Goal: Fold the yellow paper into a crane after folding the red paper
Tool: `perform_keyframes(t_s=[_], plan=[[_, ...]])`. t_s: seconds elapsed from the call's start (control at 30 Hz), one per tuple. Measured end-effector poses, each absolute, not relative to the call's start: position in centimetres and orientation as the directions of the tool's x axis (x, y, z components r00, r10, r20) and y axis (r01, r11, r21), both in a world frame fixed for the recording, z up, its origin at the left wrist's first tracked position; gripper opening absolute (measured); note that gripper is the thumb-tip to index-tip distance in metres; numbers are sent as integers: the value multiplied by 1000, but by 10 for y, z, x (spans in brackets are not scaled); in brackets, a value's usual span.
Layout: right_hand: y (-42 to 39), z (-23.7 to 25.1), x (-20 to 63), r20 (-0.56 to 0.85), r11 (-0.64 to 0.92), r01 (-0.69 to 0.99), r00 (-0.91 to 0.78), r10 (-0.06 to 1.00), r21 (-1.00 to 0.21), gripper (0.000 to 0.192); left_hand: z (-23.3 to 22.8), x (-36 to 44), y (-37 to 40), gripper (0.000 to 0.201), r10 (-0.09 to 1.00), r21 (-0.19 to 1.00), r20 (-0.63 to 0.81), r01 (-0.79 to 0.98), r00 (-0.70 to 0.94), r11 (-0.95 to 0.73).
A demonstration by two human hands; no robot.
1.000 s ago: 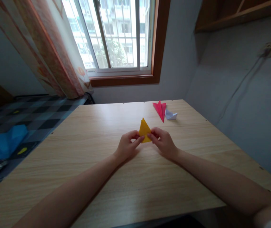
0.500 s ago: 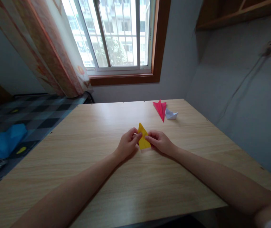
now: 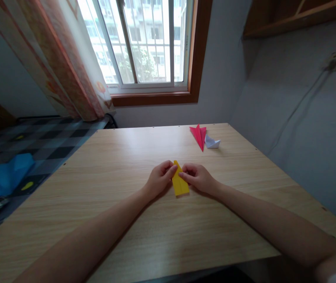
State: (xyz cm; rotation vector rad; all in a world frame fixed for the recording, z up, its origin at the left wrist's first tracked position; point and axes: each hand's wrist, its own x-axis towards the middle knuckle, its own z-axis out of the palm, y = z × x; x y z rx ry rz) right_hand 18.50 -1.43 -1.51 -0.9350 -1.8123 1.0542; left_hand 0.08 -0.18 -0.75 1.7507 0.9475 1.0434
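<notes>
Your left hand (image 3: 158, 180) and your right hand (image 3: 197, 177) are close together in the middle of the frame. Both pinch the folded yellow paper shape (image 3: 179, 183), one on each side. The yellow paper is long and pointed, and it lies flat on the light wooden table (image 3: 144, 236), with its tip between your fingertips. Up and to the right, well apart from your hands, a folded red paper dart (image 3: 199, 136) lies just beside a small folded white paper shape (image 3: 212, 142).
</notes>
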Motion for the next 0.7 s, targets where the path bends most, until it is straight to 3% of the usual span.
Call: perform_keyframes(t_s=[0.37,0.7], plan=[[-12,-18,187,241,361,234,-420,875,-903,39,-13,0,-4,33,903,953,209,130,376,-275],[-17,-9,185,268,427,292,-455,849,-856,37,-4,1,-7,31,898,893,322,219,300,-393]])
